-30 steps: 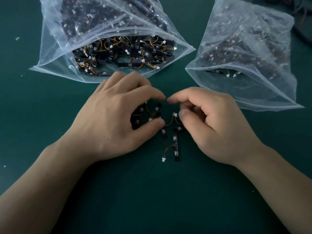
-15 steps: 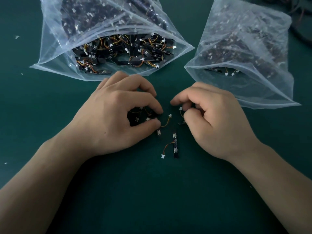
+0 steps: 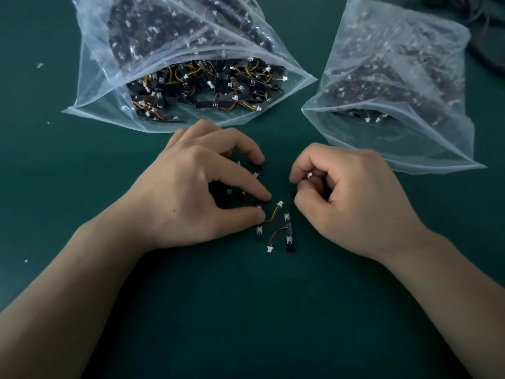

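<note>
Green bench (image 3: 246, 310); a large open bag (image 3: 93, 77) of wired boards at upper left, a second bag (image 3: 426, 138) upper right. At centre, the left hand (image 3: 196, 192) curls its fingers around small black boards (image 3: 228, 191); the right hand (image 3: 360, 198) pinches a white connector (image 3: 309, 175) in its fingers.

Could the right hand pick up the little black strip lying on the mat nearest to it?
Probably yes. The black strip lies uncovered on the mat right beside the right hand. Its fingers pinch a small white plug, though, so they may have to drop that first.
</note>
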### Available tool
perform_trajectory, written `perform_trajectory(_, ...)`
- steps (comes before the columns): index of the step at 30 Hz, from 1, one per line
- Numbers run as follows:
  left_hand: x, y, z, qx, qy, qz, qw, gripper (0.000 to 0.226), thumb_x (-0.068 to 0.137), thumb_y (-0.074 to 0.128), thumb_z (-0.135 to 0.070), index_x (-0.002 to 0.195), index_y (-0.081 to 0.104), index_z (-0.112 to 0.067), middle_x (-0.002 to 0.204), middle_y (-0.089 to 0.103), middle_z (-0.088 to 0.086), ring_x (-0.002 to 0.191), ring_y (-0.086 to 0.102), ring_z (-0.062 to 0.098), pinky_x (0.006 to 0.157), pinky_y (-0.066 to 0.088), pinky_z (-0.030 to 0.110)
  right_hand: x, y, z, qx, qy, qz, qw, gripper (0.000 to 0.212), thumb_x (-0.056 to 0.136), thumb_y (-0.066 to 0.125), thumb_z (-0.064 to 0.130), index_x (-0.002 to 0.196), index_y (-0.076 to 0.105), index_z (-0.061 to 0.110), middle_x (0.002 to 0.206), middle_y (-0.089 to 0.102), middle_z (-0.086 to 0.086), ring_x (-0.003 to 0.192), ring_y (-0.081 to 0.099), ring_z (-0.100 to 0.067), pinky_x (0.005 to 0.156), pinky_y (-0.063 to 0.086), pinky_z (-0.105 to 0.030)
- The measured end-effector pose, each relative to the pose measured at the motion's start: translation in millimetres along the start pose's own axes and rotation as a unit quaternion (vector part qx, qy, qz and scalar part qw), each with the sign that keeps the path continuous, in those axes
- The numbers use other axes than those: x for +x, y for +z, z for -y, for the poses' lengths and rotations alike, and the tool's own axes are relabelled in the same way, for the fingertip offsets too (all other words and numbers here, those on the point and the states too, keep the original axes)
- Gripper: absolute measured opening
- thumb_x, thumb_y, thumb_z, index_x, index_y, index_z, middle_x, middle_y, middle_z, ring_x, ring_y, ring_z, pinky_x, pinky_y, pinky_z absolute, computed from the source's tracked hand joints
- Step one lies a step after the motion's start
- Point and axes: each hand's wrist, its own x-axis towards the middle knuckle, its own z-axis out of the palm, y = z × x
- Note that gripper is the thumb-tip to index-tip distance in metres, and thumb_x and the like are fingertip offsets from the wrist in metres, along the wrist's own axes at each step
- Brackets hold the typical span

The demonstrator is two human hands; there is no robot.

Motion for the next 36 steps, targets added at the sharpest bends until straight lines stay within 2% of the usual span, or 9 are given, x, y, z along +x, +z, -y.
perform_trajectory(3,2.1,0.7,-0.9,0.011,-0.006,-0.006,1.0,0.032,0.076,0.072,-0.066,0.102,0.078,-0.047,0.122,0.062,-0.023,0.114,0.052,0.014,0.108,0.04,0.05,1.2,1.0,-0.9,0.014,0.011,-0.02,1.0,0.011,0.083,0.066,0.013,0.085,0.07,0.024,0.053,0.046,0.019,0.055,0.051,-0.009,0.053,0.036,-0.026)
perform_trajectory(5,1.4,-0.1,-1.4,0.009,-0.009,-0.006,1.0,0.03,0.075,0.071,-0.067,0.097,0.077,-0.047,0.122,0.062,-0.024,0.115,0.051,0.013,0.108,0.039,0.05,2.1,-0.3,-2.2,0.024,0.013,-0.027,0.999,0.011,0.084,0.068,0.013,0.085,0.07,0.024,0.055,0.048,0.019,0.056,0.052,-0.008,0.054,0.039,-0.027)
perform_trajectory(9,-0.1,-0.3,-2.2,0.01,-0.008,0.003,1.0,0.024,0.076,0.071,-0.066,0.089,0.078,-0.048,0.124,0.061,-0.022,0.115,0.05,0.013,0.107,0.039,0.051,0.3,-2.5,-5.4,-0.013,0.003,-0.03,0.999,0.008,0.087,0.069,0.019,0.09,0.071,0.025,0.077,0.055,0.015,0.061,0.051,-0.007,0.057,0.042,-0.03)
perform_trajectory(11,-0.4,-0.2,-2.0,0.007,-0.008,0.004,1.0,0.023,0.076,0.072,-0.066,0.089,0.078,-0.048,0.124,0.061,-0.022,0.115,0.05,0.014,0.106,0.04,0.05,0.1,-5.8,-8.0,-0.041,-0.009,-0.021,0.999,0.004,0.088,0.067,0.026,0.09,0.07,0.027,0.081,0.057,0.014,0.064,0.052,-0.004,0.057,0.041,-0.028)
perform_trajectory(18,-0.5,1.4,-0.9,0.004,0.001,0.004,1.0,0.023,0.077,0.074,-0.068,0.087,0.078,-0.048,0.124,0.061,-0.021,0.113,0.049,0.013,0.104,0.041,0.049,-1.4,-21.5,-20.0,-0.035,-0.068,0.06,0.995,0.017,0.087,0.071,0.031,0.076,0.059,0.025,0.071,0.056,0.015,0.068,0.057,-0.01,0.058,0.048,-0.037)
perform_trajectory(24,-0.8,2.5,-1.6,0.007,0.006,-0.001,1.0,0.025,0.078,0.074,-0.068,0.088,0.079,-0.046,0.123,0.063,-0.019,0.111,0.051,0.014,0.103,0.042,0.049,-4.6,-22.4,-19.0,-0.023,-0.094,0.093,0.991,0.026,0.083,0.07,0.031,0.065,0.052,0.026,0.062,0.051,0.013,0.061,0.053,-0.011,0.054,0.045,-0.037)
perform_trajectory(28,-1.5,0.8,-2.7,0.0,0.007,0.0,1.0,0.023,0.079,0.074,-0.065,0.087,0.081,-0.044,0.123,0.064,-0.018,0.112,0.052,0.015,0.102,0.043,0.05,-8.1,-19.3,-18.6,-0.012,-0.129,0.104,0.986,0.036,0.09,0.062,0.03,0.059,0.047,0.02,0.054,0.043,0.009,0.053,0.044,-0.016,0.054,0.042,-0.04)
perform_trajectory(32,-0.8,1.4,-3.4,0.0,0.007,0.001,1.0,0.022,0.079,0.073,-0.061,0.086,0.081,-0.042,0.122,0.065,-0.017,0.11,0.052,0.016,0.102,0.043,0.051,-9.0,-19.7,-20.6,0.005,-0.13,0.107,0.986,0.037,0.094,0.056,0.031,0.06,0.047,0.018,0.054,0.042,0.007,0.052,0.042,-0.017,0.054,0.043,-0.043)
perform_trajectory(36,-0.4,1.8,-4.1,0.0,0.008,0.0,1.0,0.021,0.079,0.073,-0.061,0.086,0.081,-0.042,0.122,0.065,-0.016,0.11,0.052,0.017,0.102,0.043,0.051,-10.2,-22.3,-19.6,0.01,-0.124,0.117,0.985,0.026,0.091,0.065,0.044,0.074,0.058,0.025,0.063,0.05,0.013,0.059,0.052,-0.013,0.059,0.045,-0.038)
